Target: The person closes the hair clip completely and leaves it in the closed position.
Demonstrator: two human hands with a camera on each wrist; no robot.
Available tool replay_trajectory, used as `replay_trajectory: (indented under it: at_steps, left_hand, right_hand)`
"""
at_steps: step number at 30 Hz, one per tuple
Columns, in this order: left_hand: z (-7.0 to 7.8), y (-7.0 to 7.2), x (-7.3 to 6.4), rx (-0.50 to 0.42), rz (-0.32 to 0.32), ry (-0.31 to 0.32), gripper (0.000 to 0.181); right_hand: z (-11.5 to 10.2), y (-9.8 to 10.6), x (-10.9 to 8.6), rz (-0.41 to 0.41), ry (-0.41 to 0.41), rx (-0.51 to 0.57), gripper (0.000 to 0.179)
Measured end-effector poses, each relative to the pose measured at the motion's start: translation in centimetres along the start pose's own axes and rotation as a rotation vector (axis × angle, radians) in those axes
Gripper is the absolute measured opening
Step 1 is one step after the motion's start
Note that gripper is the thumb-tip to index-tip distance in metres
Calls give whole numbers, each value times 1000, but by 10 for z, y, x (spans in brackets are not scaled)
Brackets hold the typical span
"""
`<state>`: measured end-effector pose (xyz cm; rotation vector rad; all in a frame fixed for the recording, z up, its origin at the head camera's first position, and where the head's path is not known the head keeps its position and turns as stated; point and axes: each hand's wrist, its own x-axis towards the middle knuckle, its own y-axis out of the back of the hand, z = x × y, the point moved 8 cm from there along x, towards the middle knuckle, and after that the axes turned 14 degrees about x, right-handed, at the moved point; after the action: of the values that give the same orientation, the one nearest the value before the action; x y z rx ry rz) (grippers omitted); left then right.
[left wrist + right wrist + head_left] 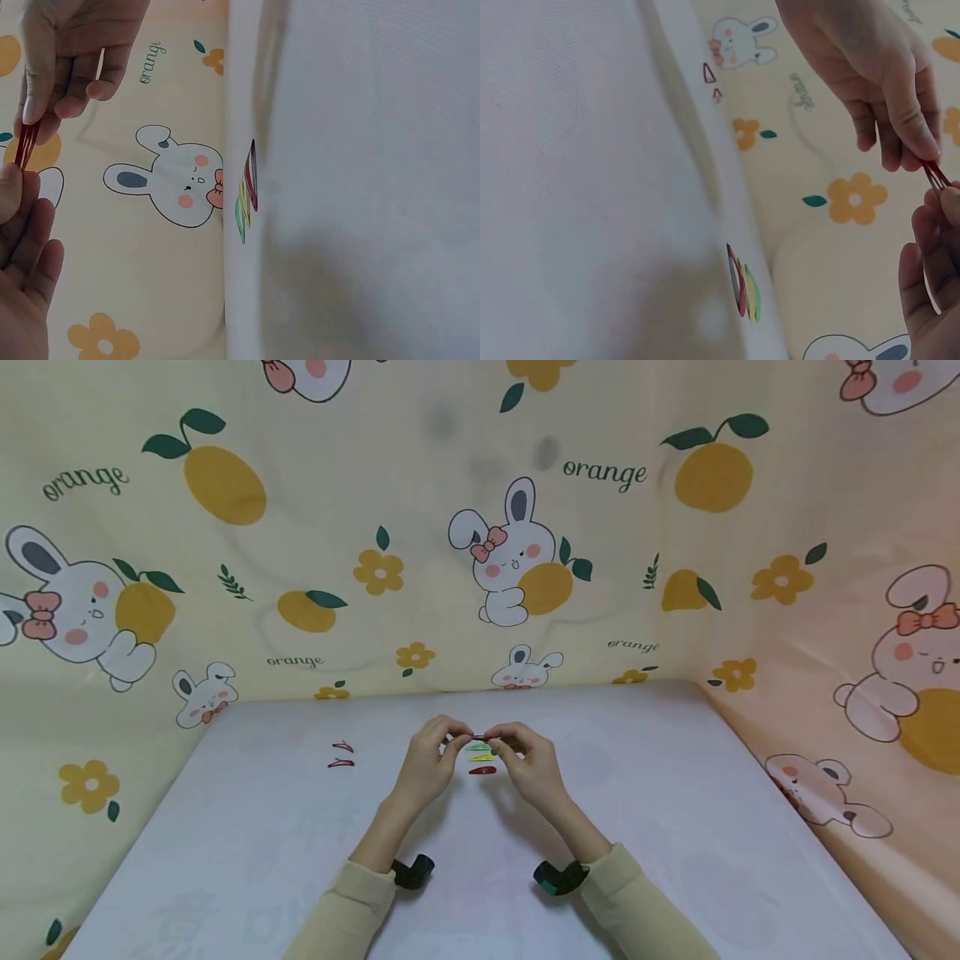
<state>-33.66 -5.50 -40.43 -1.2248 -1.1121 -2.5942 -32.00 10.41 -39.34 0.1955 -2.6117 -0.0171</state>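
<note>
Both hands meet over the far middle of the table, pinching a slim red snap hair clip (27, 146) between them. My left hand (429, 760) has one end between thumb and fingertips. At the other end, my right hand (531, 766) pinches with thumb and forefinger. The remaining fingers are loosely bent, as the right wrist view shows on the left hand (881, 82). Beneath the hands on the table lie a green hair clip (477, 747), a yellow hair clip (482, 758) and a dark red hair clip (482, 770), stacked in a column.
Two more red hair clips (341, 763) lie to the left on the white table (247, 843), their parts spread apart. A cloth (420, 635) printed with rabbits and oranges hangs behind the table and along its sides. Dark wrist cameras (413, 872) sit on both wrists.
</note>
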Motion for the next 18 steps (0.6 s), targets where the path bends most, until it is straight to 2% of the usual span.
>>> replay_trajectory:
  at_steps: [9,18]
  left_hand:
    - [-2,5,-4,-35,33,-27,4]
    - [-6,1,-6,-98,-3,-4,6]
  right_hand:
    - [5,-4,0,-21,-31,7,10]
    - [7,-3,0,-69,-58,-15,10]
